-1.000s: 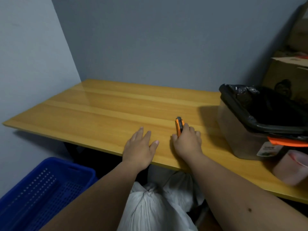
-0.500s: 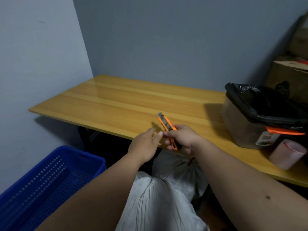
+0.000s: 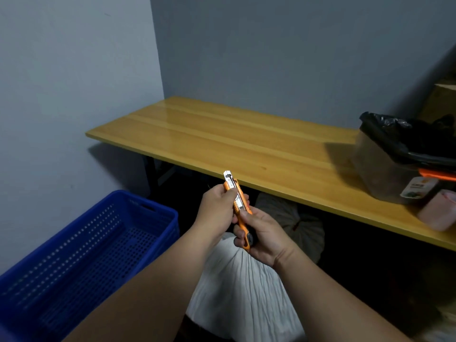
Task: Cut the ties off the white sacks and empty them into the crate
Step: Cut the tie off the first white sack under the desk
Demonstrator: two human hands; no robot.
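Head view: both hands meet in front of the near edge of the wooden surface (image 3: pixel 246 141), in the air, not over it. The right hand (image 3: pixel 261 233) wraps the lower half of an orange utility knife (image 3: pixel 238 207), its fingers curled round the handle and the thumb lying along the orange body. The left hand (image 3: pixel 217 208) pinches the knife's upper end, just under the metal tip that sticks up past the fingers. Whether a cutting edge is out of the metal tip is hard to make out.

Below the hands stands a white sack (image 3: pixel 244 297), its gathered neck hidden behind the right wrist, so the tie cannot be seen. A second sack (image 3: pixel 293 218) sits further back in the shadow under the surface's near edge; a small dark red tie shows at its gathered top, the rest of it dim. Both forearms cover much of the nearer sack and run out of the bottom of the picture.

The blue crate (image 3: pixel 81 253) stands on the floor to the left, beside the wall, open side up; its near end is cut off by the picture edge.

At the surface's right end stands a bin (image 3: pixel 385 174) lined with a black bag, partly cut off, with a pink roll (image 3: pixel 438 213) just beside it at the near edge. From the bin to the left corner the wood lies bare.
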